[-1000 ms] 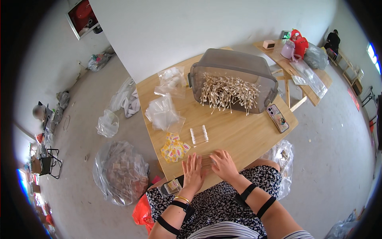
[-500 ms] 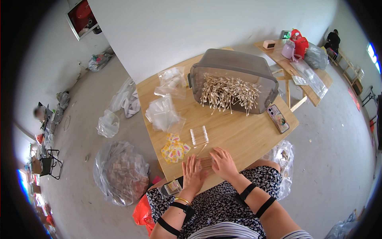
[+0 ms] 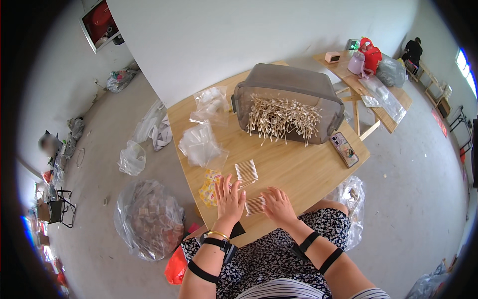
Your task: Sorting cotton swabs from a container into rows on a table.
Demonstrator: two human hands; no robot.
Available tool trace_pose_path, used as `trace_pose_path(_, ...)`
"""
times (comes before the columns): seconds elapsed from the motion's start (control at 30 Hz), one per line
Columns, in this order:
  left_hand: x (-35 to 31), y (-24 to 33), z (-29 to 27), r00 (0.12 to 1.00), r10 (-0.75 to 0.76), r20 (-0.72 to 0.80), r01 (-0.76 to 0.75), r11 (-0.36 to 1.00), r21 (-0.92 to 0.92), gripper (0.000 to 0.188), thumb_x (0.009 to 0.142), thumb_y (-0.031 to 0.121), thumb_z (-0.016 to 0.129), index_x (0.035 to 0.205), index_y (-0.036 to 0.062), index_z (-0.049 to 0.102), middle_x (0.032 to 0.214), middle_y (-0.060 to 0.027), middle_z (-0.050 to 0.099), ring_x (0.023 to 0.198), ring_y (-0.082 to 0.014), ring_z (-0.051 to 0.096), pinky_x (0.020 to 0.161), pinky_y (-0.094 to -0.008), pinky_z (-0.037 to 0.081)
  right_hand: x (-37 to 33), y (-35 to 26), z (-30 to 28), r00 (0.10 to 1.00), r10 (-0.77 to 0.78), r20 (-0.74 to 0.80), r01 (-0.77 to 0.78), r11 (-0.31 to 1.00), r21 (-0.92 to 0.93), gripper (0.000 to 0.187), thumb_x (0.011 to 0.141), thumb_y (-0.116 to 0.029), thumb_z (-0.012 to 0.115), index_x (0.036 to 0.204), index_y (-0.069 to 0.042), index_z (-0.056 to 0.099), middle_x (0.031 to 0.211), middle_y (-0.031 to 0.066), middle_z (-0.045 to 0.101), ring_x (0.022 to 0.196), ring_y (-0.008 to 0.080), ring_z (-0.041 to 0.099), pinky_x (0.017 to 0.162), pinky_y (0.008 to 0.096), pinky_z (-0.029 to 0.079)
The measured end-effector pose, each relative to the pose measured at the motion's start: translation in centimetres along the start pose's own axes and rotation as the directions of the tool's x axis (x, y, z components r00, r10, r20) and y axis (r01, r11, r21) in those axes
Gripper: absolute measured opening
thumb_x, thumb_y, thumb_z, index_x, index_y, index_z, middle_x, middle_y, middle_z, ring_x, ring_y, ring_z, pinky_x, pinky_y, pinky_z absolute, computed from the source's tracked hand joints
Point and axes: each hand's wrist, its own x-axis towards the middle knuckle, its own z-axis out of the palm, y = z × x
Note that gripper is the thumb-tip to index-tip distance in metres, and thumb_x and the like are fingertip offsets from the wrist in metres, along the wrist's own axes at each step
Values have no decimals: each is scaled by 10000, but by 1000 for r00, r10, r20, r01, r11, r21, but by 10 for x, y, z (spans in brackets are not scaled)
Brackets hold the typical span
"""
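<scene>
A flat row of cotton swabs (image 3: 255, 206) lies on the wooden table (image 3: 294, 172) between my hands. At the row's right ends rest the fingers of my right hand (image 3: 280, 207), loosely bent and slightly apart. My left hand (image 3: 229, 200) is just left of the row with its fingers spread, partly over a pile of small yellow-and-white packets (image 3: 208, 193). Its fingertips reach close to a second neat row of swabs (image 3: 246, 172) farther up the table. Whether they touch a loose swab there is hard to make out.
A grey translucent bin (image 3: 294, 82) lies on its side, full of loose cotton swabs (image 3: 284, 117). Clear plastic bags (image 3: 198, 144) are stacked at the left, and a phone (image 3: 344, 149) lies near the right edge. A large filled plastic bag (image 3: 149, 219) stands on the floor.
My left hand has moved up and away from the near row, toward the packets and the farther row, uncovering the near swabs. My right hand stays beside the near row.
</scene>
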Motion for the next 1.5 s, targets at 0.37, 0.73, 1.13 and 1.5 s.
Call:
trace_pose_path(0.37, -76, 12, 27, 985, -93, 142, 72, 987, 143, 798, 1027, 506, 377, 1557, -61, 191, 1640, -213, 184, 1543, -361, 106, 1239, -587, 31, -25, -14, 6, 995, -19, 94, 33, 988, -149, 842, 940, -463, 576, 1551, 26, 265, 1633, 206, 235, 1536, 336, 180, 1260, 476, 122)
trace_pose_path(0.73, -69, 17, 26, 958, -85, 274, 46, 988, 147, 920, 1016, 645, 225, 1560, -93, 149, 1662, -233, 108, 1556, -350, 45, 1237, -569, -21, -14, -25, 28, 982, -63, 178, 119, 939, -323, 847, 953, -484, 524, 1554, 39, 238, 1633, 250, 193, 1541, 381, 124, 1261, 485, 94)
trace_pose_path(1.13, -189, -103, -16, 755, -638, -153, 618, 770, -160, 603, 1045, 415, 474, 1448, -27, 401, 1499, -236, 402, 1391, -368, 390, 1169, -475, 282, -38, -65, 46, 927, -162, 339, 292, 878, -378, 910, 964, -649, 435, 1581, -14, 225, 1660, 195, 164, 1552, 324, 116, 1262, 462, 92)
trace_pose_path(1.5, -169, -83, 19, 540, -825, -166, 690, 547, -474, 662, 1007, 556, 509, 765, -55, 591, 675, -202, 587, 621, -327, 559, 643, -458, 446, -46, -82, 50, 914, -150, 378, 311, 856, -413, 903, 964, -642, 441, 1585, -26, 219, 1665, 188, 156, 1556, 315, 106, 1260, 468, 81)
